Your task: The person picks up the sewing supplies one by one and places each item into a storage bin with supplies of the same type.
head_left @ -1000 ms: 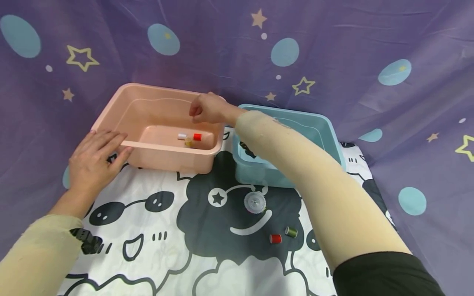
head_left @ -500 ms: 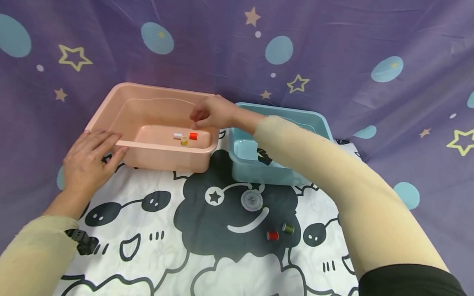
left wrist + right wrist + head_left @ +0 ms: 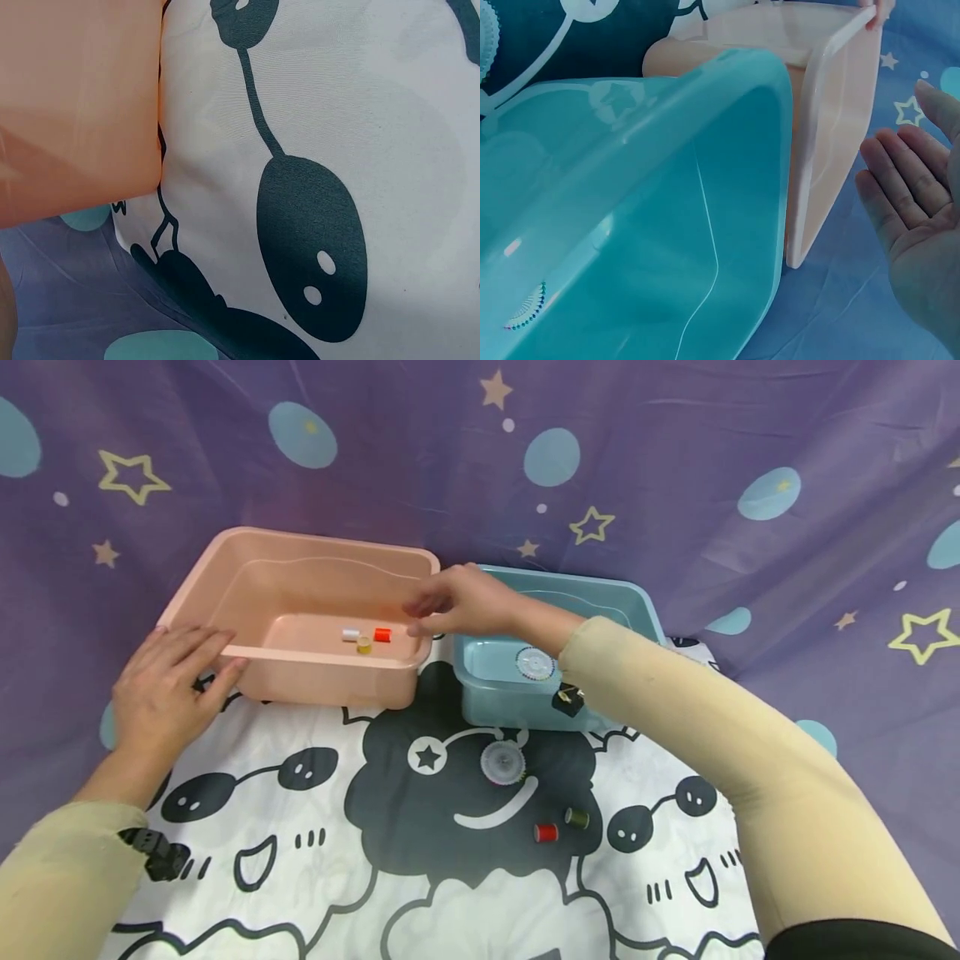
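Observation:
My left hand (image 3: 161, 685) rests on the near left corner of the pink bin (image 3: 330, 664), fingers laid over the rim and thumb outside. White (image 3: 351, 634), red (image 3: 382, 635) and yellow thread spools (image 3: 363, 645) lie on that bin's floor, near its right end. My right hand (image 3: 468, 602) hovers at the pink bin's right rim, beside the blue bin (image 3: 498, 697). In the right wrist view, the palm of the right hand (image 3: 922, 187) shows bare, with fingers extended. A round pin wheel (image 3: 535, 664) lies inside the blue bin, partly beside my wrist.
On the patterned cloth in front of the bins lie another pin wheel (image 3: 503, 762), a red thread spool (image 3: 546, 833) and a green thread spool (image 3: 577, 817). A purple curtain (image 3: 375, 452) hangs behind both bins.
My right hand has drawn rightward from over the pink bin, and its fingers have loosened. The forearm's shift uncovers the pin wheel in the blue bin. My left hand stays on the rim.

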The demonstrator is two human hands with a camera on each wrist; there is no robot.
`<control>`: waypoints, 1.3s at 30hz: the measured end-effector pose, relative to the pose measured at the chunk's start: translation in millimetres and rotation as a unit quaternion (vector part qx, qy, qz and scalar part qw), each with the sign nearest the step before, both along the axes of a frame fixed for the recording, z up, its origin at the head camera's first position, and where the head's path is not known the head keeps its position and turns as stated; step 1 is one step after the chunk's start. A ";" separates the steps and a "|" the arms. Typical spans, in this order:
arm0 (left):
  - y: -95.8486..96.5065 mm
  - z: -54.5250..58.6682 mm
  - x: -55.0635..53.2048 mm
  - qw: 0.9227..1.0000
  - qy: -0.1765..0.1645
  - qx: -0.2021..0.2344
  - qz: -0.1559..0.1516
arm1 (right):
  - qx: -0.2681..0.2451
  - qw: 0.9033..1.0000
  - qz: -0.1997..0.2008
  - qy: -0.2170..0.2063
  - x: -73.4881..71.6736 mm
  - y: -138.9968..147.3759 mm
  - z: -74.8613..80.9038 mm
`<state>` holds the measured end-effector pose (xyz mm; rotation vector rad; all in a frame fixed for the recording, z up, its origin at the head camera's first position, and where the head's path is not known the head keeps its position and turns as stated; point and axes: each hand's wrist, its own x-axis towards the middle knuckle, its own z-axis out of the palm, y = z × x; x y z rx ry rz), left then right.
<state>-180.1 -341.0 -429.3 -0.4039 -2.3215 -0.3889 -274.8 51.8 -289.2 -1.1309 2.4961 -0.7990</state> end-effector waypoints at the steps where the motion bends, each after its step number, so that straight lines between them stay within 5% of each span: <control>1: -0.1 -0.1 -0.1 1.000 0.001 0.005 0.001 | -0.004 1.000 -0.003 -0.002 2.0 3.0 0.9; 22: 0.9 -2.2 -0.1 1.000 -0.005 0.017 0.004 | -0.029 0.999 -0.034 0.020 40.7 67.6 2.8; 39: 1.1 -1.0 1.3 1.000 -0.010 0.016 0.005 | -0.055 0.996 -0.047 0.052 75.9 106.3 -18.8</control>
